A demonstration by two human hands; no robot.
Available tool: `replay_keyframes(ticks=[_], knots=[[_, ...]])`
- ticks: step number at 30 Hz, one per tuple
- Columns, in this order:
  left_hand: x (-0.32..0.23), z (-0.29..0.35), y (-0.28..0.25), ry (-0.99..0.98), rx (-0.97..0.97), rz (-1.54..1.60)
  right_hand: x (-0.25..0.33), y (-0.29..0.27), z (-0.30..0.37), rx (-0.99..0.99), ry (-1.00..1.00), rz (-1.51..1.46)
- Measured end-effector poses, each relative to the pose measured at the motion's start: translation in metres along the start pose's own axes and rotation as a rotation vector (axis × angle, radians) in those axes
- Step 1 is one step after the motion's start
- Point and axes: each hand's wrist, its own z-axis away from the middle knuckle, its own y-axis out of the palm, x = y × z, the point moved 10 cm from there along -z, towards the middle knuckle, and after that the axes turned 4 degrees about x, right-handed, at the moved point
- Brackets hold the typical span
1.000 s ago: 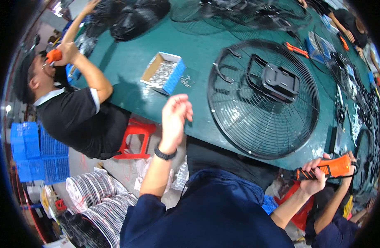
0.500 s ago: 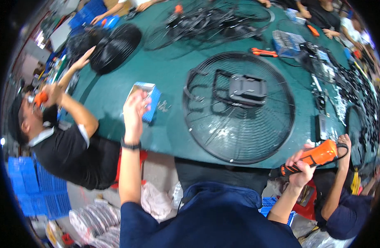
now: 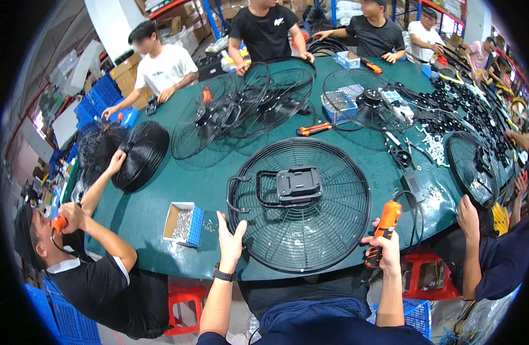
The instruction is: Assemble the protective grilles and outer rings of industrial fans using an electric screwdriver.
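Fan grille [image 3: 302,221] close to table edge [image 3: 251,274] — apart from box [image 3: 195,230]

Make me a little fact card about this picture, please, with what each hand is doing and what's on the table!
Left hand: open, nothing held; beside the fan guard, touching unclear
Right hand: gripping an orange-and-black power tool
Fan guard: round, black, lying flat
On the guard: black boxy part
Left of the guard: blue-and-white box holding small silvery pieces
Table: green
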Motion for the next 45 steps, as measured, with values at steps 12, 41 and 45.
replay_keyframes(ticks=[12,41,45], knots=[[-0.045,0.031,0.017,-0.139,0.187,0.675,0.008,0.015,0.002,0.123,-0.017,-0.076],[-0.185,0.003,-0.002,0.277,0.154,0.380,0.138,0.063,-0.006,0.121,-0.604,-0.277],[-0.169,0.031,0.003,0.245,0.265,0.400,0.120,0.058,-0.006,0.102,-0.499,-0.221]])
